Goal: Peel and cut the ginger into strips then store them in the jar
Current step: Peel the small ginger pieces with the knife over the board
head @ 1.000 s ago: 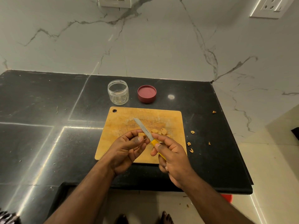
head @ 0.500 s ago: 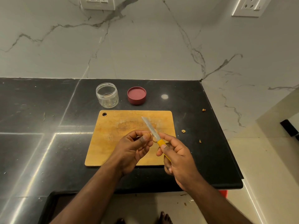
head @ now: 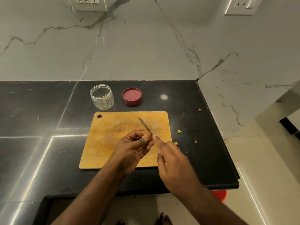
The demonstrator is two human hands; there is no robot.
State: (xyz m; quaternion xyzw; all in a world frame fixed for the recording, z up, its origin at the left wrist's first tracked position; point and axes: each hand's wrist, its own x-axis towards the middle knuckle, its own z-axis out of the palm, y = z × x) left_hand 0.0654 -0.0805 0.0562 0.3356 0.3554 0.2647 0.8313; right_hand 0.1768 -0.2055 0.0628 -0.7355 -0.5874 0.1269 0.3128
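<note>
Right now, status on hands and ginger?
Left hand pinching ginger; right hand gripping knife, peeling. Jar open. Nothing in the way.

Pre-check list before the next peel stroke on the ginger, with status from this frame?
1. Ginger held: left hand pinches it over the cutting board: ok.
2. Knife gripped: right hand holds the handle, blade at the ginger: ok.
3. Left fingertips out of the blade's path: cannot tell, they sit close.
4. How much skin is left: cannot tell, too small.
5. Jar open: ok, lid lies beside it.
6. Counter clean: not ok, peel scraps lie right of the board.
</note>
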